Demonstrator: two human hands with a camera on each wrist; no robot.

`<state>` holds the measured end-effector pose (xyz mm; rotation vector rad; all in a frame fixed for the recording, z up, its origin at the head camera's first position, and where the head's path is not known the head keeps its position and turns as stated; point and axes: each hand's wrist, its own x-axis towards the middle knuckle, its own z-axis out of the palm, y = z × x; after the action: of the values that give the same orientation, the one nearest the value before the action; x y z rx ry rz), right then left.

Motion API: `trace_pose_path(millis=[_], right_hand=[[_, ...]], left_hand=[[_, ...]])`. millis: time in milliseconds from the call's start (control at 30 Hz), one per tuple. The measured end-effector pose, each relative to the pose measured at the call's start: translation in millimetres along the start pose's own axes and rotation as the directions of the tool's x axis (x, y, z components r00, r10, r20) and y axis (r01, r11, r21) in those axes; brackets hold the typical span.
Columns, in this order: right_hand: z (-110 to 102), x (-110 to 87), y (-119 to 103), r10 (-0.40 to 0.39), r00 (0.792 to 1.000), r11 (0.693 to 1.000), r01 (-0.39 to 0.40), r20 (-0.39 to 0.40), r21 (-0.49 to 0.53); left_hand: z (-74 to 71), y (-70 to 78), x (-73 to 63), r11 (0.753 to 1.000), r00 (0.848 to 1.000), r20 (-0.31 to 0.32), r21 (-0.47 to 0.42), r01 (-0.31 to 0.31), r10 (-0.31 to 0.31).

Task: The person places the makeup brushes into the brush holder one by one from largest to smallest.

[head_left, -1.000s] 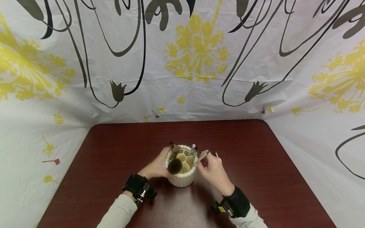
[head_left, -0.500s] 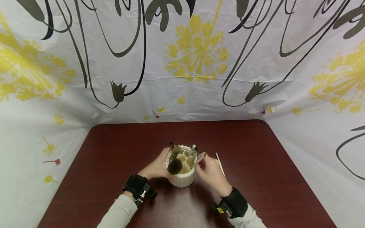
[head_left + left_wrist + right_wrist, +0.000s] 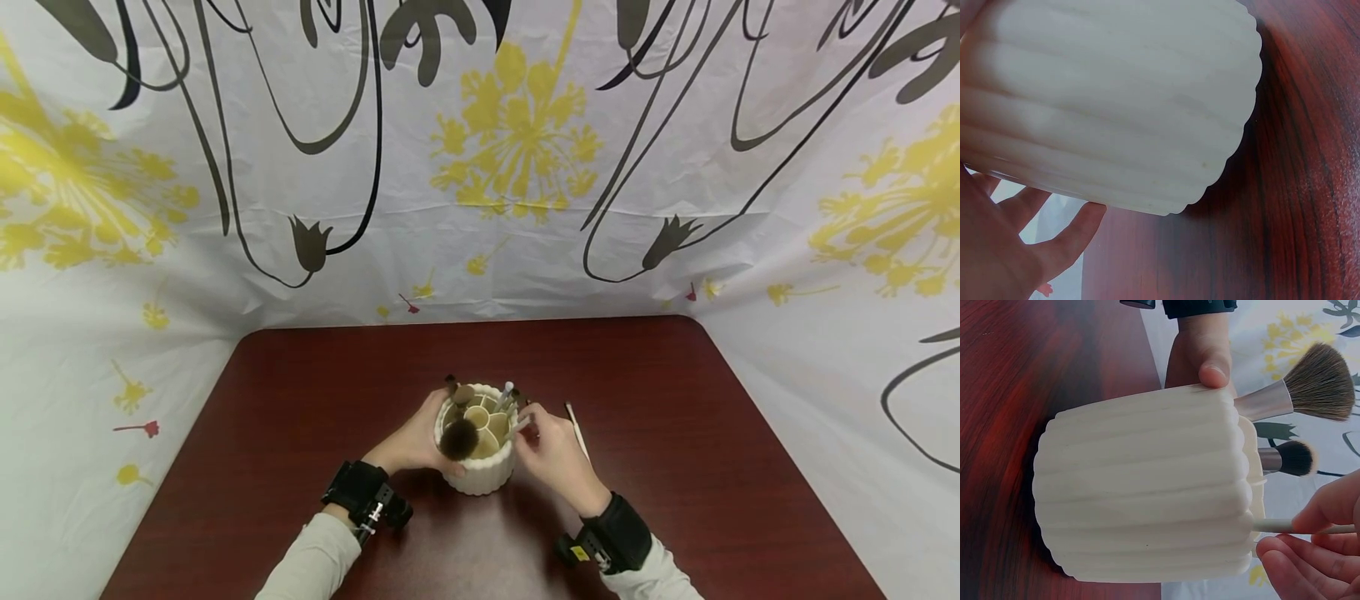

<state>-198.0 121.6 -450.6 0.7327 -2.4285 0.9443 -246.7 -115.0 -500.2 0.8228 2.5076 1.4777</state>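
Note:
A cream, ribbed makeup brush holder (image 3: 483, 481) with inner compartments stands upright on the table. My left hand (image 3: 411, 435) grips its left side, the thumb at the near side; in the left wrist view, fingers lie along the wall of the holder (image 3: 1116, 106). My right hand (image 3: 561, 454) pinches a slender, pale-handled makeup brush (image 3: 1272, 526) at the holder's right rim, its lower end inside. That brush's tip is hidden by my fingers. A large fluffy brush (image 3: 1321, 384) and a smaller dark-haired brush (image 3: 1296, 458) stick out of the holder.
Another slim white-handled brush (image 3: 578, 433) lies on the dark red table (image 3: 337, 367), just right of my right hand. Several thin brushes (image 3: 508, 393) stand at the holder's back right. A white patterned cloth (image 3: 487, 275) hangs behind the table.
My right hand has moved slightly left and down, and the pinched brush sits lower at the rim. The slim brush on the table shows more fully. My left hand keeps its grip.

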Motion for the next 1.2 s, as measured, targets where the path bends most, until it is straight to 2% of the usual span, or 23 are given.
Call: trace_pose_path(millis=[167,333,600,733,833,967,1067,1200], right_hand=[[-2.0,-0.4,1.5,0.025,1.000,0.999,-0.025,0.016,0.021],[-9.5,-1.6,6.2,0.087,0.996,0.995,-0.088,0.021,0.054],[-20.0,-7.3,31.4,0.183,0.982,0.983,-0.182,0.053,-0.027],[-19.5,-13.2,50.2,0.286,0.951,0.957,-0.277,0.115,-0.086],[-16.1,-17.5,64.7,0.379,0.910,0.922,-0.356,0.166,-0.154],[-12.1,-23.1,81.8,0.473,0.856,0.870,-0.416,0.209,-0.265],[-10.7,-27.4,90.6,0.506,0.832,0.849,-0.433,0.229,-0.302],[-7.5,-31.7,98.9,0.522,0.815,0.842,-0.443,0.252,-0.308]], left_hand=[[0.8,0.3,0.0,1.000,1.000,-0.005,0.004,0.007,-0.007],[1.6,0.1,-0.2,1.000,1.000,-0.010,0.018,-0.001,0.001],[2.5,-0.6,-1.1,0.999,1.000,-0.020,0.033,-0.019,0.019],[2.3,-0.7,-2.0,0.999,1.000,-0.015,0.039,-0.025,0.025],[1.4,0.5,-2.5,0.999,1.000,-0.006,0.033,-0.027,0.027],[-0.5,2.9,-2.2,0.999,0.999,0.017,0.017,-0.029,0.028],[-1.3,4.2,-2.1,1.000,0.999,0.040,0.017,-0.019,0.018],[-1.4,4.7,-2.2,1.000,0.999,0.048,0.015,-0.010,0.010]])
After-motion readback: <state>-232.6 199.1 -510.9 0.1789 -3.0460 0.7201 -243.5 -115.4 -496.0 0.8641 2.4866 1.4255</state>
